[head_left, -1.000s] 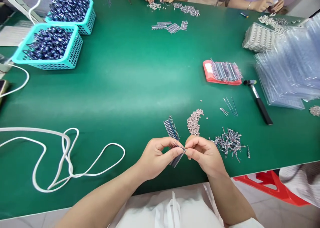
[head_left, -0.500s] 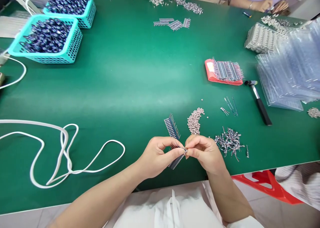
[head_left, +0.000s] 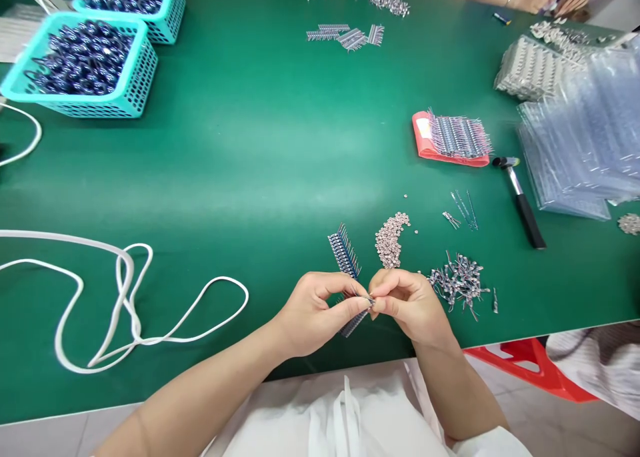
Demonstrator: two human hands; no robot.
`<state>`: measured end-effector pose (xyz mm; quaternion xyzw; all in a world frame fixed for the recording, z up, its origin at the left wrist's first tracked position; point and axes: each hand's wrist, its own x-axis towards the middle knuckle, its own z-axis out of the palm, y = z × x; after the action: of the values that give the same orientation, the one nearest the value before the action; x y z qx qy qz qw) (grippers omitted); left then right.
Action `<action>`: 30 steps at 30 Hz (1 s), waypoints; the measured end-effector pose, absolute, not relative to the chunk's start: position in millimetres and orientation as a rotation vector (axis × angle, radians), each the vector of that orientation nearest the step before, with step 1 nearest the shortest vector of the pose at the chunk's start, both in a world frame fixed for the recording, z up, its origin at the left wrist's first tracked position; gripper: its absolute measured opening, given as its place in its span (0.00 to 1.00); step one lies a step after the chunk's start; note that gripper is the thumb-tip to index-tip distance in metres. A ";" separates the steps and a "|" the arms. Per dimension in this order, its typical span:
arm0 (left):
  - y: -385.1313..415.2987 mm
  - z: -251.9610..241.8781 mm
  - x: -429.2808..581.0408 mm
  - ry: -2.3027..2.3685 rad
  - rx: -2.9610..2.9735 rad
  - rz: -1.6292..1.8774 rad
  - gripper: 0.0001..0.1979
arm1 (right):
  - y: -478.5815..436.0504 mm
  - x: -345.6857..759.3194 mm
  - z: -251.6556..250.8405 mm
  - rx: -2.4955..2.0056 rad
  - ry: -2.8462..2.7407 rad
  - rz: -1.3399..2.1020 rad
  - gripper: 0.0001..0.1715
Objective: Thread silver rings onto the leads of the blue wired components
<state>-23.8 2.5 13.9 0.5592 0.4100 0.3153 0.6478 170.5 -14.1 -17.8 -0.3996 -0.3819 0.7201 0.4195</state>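
Observation:
My left hand (head_left: 320,310) and my right hand (head_left: 410,303) meet fingertip to fingertip near the table's front edge. My left thumb and index finger pinch a small component with thin wire leads. The right thumb and index finger close at its end; what they hold there is too small to make out. Under my left hand runs a strip of blue components with wire leads (head_left: 343,251), partly hidden by the fingers. Just beyond the right hand lies a heap of small round metallic beads (head_left: 391,240). Beside it on the right is a pile of small wire-legged pieces (head_left: 459,282).
Turquoise baskets (head_left: 145,70) of dark shiny pieces stand far left; a white cord (head_left: 125,297) loops nearer. To the right are a red-banded component bundle (head_left: 453,137), a hammer (head_left: 520,203), clear plastic sheets (head_left: 575,137) and a grey stack (head_left: 527,70). A co-worker's hands (head_left: 555,2) work at far right.
The view has shifted slightly, so the far co-worker's hands at top centre are out of frame. My hands keep nearly the same pinch and place.

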 end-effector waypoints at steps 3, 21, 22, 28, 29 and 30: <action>3.8 15.0 -24.6 0.910 1.296 0.694 0.10 | -13.7 171.8 -18.0 -0.990 -0.928 1.871 0.09; -0.1 9.4 -20.9 0.926 1.109 0.715 0.09 | -11.9 173.9 -16.9 -0.994 -1.009 1.780 0.06; -0.7 8.7 -20.4 0.933 1.088 0.727 0.09 | -11.7 175.2 -16.5 -0.993 -1.045 1.765 0.05; -3.3 4.9 -18.7 1.036 1.178 0.755 0.07 | -14.1 178.7 -7.5 -1.135 -1.225 1.559 0.08; -3.6 4.4 -18.5 1.054 1.208 0.749 0.07 | -15.1 178.4 -5.3 -1.178 -1.262 1.507 0.08; -3.8 3.9 -18.2 1.067 1.228 0.741 0.07 | -16.3 178.1 -3.4 -1.215 -1.303 1.458 0.08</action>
<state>-18.2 -3.8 3.9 0.5354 0.4654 0.3230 0.6264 178.1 -16.3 -3.4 -0.4820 -0.5170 0.5783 0.4074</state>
